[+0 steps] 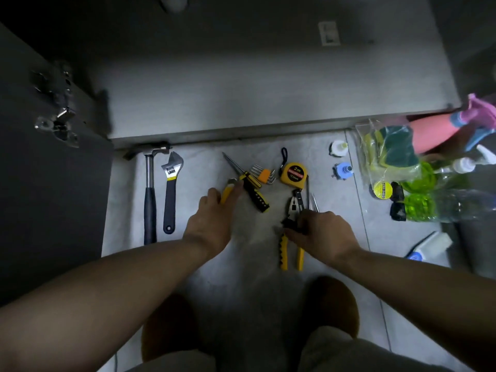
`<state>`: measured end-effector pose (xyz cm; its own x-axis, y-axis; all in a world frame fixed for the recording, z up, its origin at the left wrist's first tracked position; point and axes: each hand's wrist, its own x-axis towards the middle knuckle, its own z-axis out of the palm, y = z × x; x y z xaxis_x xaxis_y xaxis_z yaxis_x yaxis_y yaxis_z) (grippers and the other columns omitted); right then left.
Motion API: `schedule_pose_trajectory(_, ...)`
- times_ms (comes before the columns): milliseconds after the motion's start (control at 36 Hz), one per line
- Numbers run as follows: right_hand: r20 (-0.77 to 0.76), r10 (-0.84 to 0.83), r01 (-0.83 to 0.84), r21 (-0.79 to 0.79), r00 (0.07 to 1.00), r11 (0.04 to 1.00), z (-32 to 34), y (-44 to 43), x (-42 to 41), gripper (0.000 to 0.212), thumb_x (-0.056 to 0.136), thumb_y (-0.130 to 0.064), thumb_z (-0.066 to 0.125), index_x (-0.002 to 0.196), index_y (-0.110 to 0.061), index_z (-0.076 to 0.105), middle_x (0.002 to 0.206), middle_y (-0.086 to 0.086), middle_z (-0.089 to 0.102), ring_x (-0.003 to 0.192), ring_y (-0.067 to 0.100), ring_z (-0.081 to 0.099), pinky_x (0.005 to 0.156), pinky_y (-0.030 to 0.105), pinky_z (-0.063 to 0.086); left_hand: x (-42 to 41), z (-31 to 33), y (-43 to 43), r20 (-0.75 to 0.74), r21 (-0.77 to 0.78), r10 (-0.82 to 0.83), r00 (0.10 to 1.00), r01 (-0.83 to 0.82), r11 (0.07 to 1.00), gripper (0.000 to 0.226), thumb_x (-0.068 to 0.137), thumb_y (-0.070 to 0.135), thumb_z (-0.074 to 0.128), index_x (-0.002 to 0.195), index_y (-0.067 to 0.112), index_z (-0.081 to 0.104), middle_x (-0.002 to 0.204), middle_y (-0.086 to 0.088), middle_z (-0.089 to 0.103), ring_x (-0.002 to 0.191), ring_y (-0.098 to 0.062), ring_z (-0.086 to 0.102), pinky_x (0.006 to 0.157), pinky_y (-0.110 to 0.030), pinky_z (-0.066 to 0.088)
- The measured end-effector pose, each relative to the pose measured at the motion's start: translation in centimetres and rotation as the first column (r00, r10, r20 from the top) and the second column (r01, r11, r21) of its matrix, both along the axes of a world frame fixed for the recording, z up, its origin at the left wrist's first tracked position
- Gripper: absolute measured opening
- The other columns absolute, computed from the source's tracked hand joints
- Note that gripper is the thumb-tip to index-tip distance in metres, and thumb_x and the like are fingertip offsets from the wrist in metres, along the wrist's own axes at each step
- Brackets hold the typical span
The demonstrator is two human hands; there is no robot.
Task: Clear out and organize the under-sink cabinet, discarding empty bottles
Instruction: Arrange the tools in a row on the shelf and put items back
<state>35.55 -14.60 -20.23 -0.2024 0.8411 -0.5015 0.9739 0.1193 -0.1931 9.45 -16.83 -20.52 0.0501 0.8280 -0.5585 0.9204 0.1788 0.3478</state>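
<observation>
As we crouch before the open grey under-sink cabinet (268,84) at twelve o'clock, we sort hand tools on the pale floor tiles (241,277). The step in hand, we judge, is lining them up. That is best done by lifting each piece clear rather than dragging it, then laying it parallel to the black-handled steel hammer (149,200) and the adjustable steel wrench (169,194) at nine o'clock, handles towards us. Our left hand (212,218) lies loosely spread, forefinger straight and touching the yellow-and-black striped screwdriver (248,181), with a yellow utility knife (226,194) just beneath it; it clasps nothing that we can see. Our right hand (322,229) has its fingers (306,220) curled tight round the joint of the yellow-handled black pliers (284,253), handles trailing to six o'clock. A round yellow tape measure (294,174) sits just past them. The clear plastic bottles (456,202), not yet checked for empties, lie well apart at three o'clock.
</observation>
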Motion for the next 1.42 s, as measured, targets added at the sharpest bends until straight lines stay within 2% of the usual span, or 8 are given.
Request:
schedule_pose_trajectory(139,0.129,0.056,-0.048,-0.068,0.99,0.997,-1.1,-0.2,-2.9,0.067,0.069,-0.09,0.045,0.09,-0.028,0.061,0.073,-0.012,0.061,0.068,0.01,0.06,0.055,0.028,0.045,0.6,0.2,1.1,0.013,-0.003,-0.083,0.996,0.083,0.997,0.108,0.088,0.005,0.063,0.154,0.054,-0.007,0.135,-0.006,0.028,0.116,-0.03,0.044,0.086,-0.049,0.056)
schedule_pose_trajectory(333,0.232,0.193,-0.188,-0.044,0.953,0.981,-1.7,-1.6,-2.8,0.084,0.078,-0.067,0.061,0.136,-0.017,0.027,0.099,0.003,0.068,0.084,0.028,0.069,0.057,0.033,0.043,1.8,-0.5,1.7,0.03,0.023,-0.081,0.996,0.08,0.997,0.093,0.092,0.008,0.059,0.156,0.049,0.005,0.14,-0.011,0.022,0.118,-0.034,0.045,0.09,-0.05,0.055)
schedule_pose_trajectory(694,-0.239,-0.224,0.185,-0.175,0.945,0.967,-0.8,-0.8,0.1,0.064,0.068,-0.058,0.074,0.101,-0.034,0.025,0.075,-0.013,0.059,0.062,0.003,0.058,0.048,0.02,0.036,2.6,-1.1,1.1,0.182,0.077,-0.13,0.975,0.118,0.99,0.075,0.092,0.015,0.063,0.157,0.032,0.03,0.152,-0.013,0.023,0.133,-0.037,0.039,0.104,-0.046,0.048)
schedule_pose_trajectory(861,-0.371,-0.365,0.309,-0.201,0.854,0.929,-0.3,0.5,-1.7,0.067,0.073,-0.052,0.078,0.118,-0.037,0.032,0.091,-0.018,0.064,0.076,0.005,0.063,0.057,0.019,0.042,3.5,-0.5,1.5,0.361,0.107,-0.118,0.925,0.084,0.991,0.069,0.089,0.003,0.062,0.153,0.019,0.043,0.154,-0.017,0.031,0.136,-0.035,0.044,0.113,-0.03,0.038)
schedule_pose_trajectory(1028,-0.462,-0.281,0.231,-0.162,0.841,0.959,0.4,2.5,-5.7,0.071,0.077,-0.049,0.078,0.131,-0.03,0.035,0.092,-0.023,0.056,0.079,0.004,0.063,0.065,0.025,0.049,2.3,0.5,3.3,0.586,0.027,0.183,0.79,-0.245,0.969,0.014,0.097,0.012,0.062,0.103,0.005,0.072,0.096,-0.015,0.073,0.092,-0.03,0.07,0.08,-0.047,0.056)
schedule_pose_trajectory(1167,-0.48,-0.234,0.155,-0.197,0.846,0.968,0.5,4.3,-10.1,0.073,0.074,-0.053,0.082,0.124,-0.019,0.041,0.092,-0.009,0.064,0.081,0.008,0.064,0.058,0.021,0.045,0.3,1.6,4.6,0.599,-0.326,0.612,0.516,-0.54,0.775,0.033,0.101,0.045,0.056,0.107,0.017,0.071,0.099,-0.009,0.074,0.091,-0.021,0.071,0.077,-0.031,0.058)
schedule_pose_trajectory(1306,-0.419,-0.058,-0.041,-0.224,0.906,0.974,0.4,5.9,-13.7,0.083,0.074,-0.044,0.083,0.132,-0.011,0.034,0.109,0.006,0.063,0.097,0.026,0.065,0.072,0.037,0.057,-2.4,1.5,4.3,0.563,-0.476,0.741,0.366,-0.589,0.653,0.017,0.103,0.014,0.055,0.115,0.005,0.064,0.108,-0.02,0.072,0.091,-0.029,0.071,0.08,-0.046,0.061)
schedule_pose_trajectory(1417,-0.356,0.148,-0.24,-0.231,0.923,0.943,0.0,7.3,-14.7,0.069,0.084,-0.054,0.071,0.129,-0.01,0.042,0.098,-0.004,0.055,0.09,0.019,0.059,0.074,0.032,0.046,-4.5,1.5,3.4,0.496,-0.5,0.774,0.393,-0.6,0.625,0.023,0.107,0.012,0.047,0.118,-0.005,0.056,0.097,-0.027,0.064,0.086,-0.036,0.065,0.082,-0.054,0.06)
